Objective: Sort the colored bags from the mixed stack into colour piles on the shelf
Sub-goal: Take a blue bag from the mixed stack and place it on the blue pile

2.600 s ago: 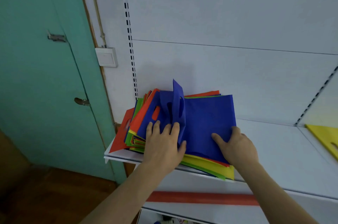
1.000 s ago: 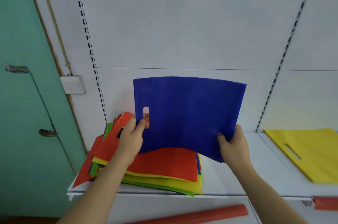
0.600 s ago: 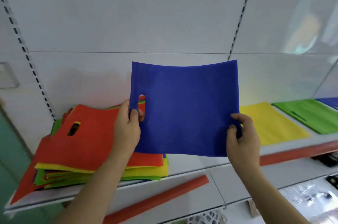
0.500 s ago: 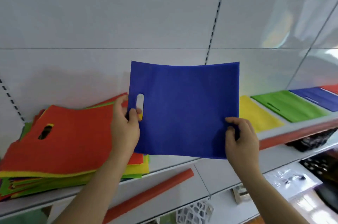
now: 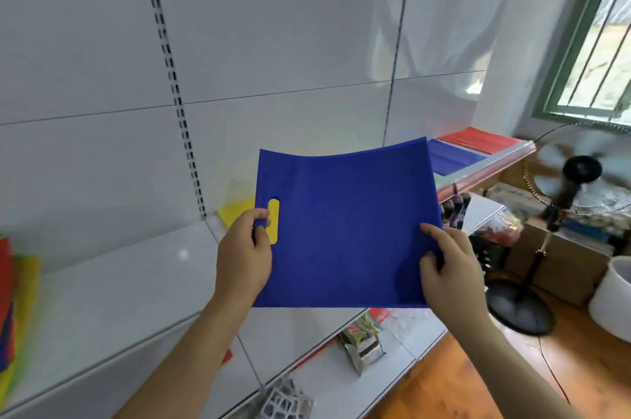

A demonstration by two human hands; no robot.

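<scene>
1. Head view: the blue bag [image 5: 345, 230] is held up flat in the air in front of the shelf [image 5: 112, 282], off every pile, its top edge bowing back towards the wall; the cut-out handle is at its left side, with yellow showing through the slot
2. The left hand [image 5: 244, 258] pinches the strip by the handle slot, thumb on the near face; the right hand [image 5: 447, 261] pinches the right edge, thumb and fingers curled round it. Both hands are clamped on the bag and set well apart, so the sheet is stretched between them
3. Likely risk: the fabric looks thin and limp, so if either pinch slackens the free side would probably flop and fold, and the bag would land creased or askew
4. The blue pile [image 5: 450, 157] lies far along the shelf to the right, beside the red pile [image 5: 478, 140] near the shelf end. I judge the reach to be long; a bag let go short could slide off the front lip onto the lower shelf or the floor
5. The yellow pile [image 5: 235, 212] sits right behind the bag. Setting the bag down here would put blue on yellow and spoil the sort
6. A standing fan [image 5: 577, 172] spins just past the shelf end, blades blurred. Its draught might lift a light bag as it is laid, or ruffle the top bags of the red and blue piles
7. The mixed stack [image 5: 13, 285] is at the far left edge, only partly in view; how much is left there cannot be told
</scene>
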